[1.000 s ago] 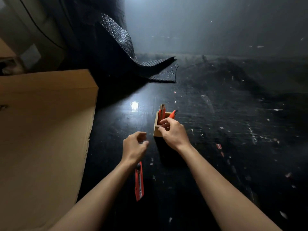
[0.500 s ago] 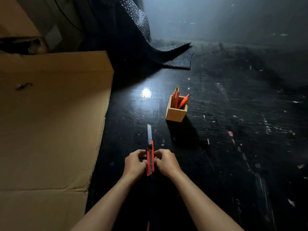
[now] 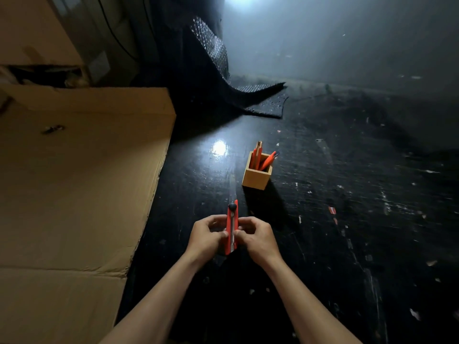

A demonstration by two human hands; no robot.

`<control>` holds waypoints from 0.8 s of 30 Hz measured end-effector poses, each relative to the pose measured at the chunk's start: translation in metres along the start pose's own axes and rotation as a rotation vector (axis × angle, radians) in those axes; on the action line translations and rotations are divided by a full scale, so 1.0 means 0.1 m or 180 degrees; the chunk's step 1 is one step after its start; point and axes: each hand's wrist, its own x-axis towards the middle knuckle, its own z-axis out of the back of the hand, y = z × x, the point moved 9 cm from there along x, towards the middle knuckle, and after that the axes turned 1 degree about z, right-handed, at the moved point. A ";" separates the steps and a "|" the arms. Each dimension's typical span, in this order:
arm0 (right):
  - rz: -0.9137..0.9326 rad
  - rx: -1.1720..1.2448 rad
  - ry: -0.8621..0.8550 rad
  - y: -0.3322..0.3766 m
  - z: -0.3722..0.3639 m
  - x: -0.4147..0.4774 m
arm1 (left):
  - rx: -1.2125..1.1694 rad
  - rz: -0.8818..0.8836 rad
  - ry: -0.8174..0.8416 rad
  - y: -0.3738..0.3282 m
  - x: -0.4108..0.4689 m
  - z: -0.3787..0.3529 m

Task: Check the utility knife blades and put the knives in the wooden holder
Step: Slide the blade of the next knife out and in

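Note:
A red utility knife [image 3: 232,227] is held above the dark table by both hands. My left hand [image 3: 207,235] grips its left side and my right hand [image 3: 257,235] its right side. The knife points away from me, and its thin blade [image 3: 233,188] sticks out far past the black slider knob. Beyond it, slightly right, stands the small square wooden holder [image 3: 257,176]. Several red knives [image 3: 260,158] stand inside the holder, leaning against its walls.
A large flat cardboard sheet [image 3: 74,194] covers the left side of the black scuffed table [image 3: 347,219]. A dark bubble-textured mat [image 3: 248,95] drapes down at the back. Small bits of debris dot the table on the right.
My right hand left the holder and my left hand took the knife lying near me. Both hands now hold it, and its blade is pushed out.

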 end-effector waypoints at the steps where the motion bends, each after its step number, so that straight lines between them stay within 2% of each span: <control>1: 0.0119 0.0037 -0.0015 0.12 0.09 -0.01 | -0.0026 -0.0085 0.0018 -0.13 -0.02 -0.02; 13: 0.1283 0.0580 -0.0124 1.91 1.08 0.02 | -0.0667 -0.1065 0.0317 -2.17 -0.22 -0.26; 18: 0.1715 0.0371 -0.0179 2.61 1.48 -0.08 | -0.0553 -0.1596 0.0392 -2.96 -0.43 -0.35; 24: 0.2152 -0.0211 -0.0703 3.29 1.87 -0.20 | -0.0423 -0.2160 0.0290 -3.68 -0.62 -0.44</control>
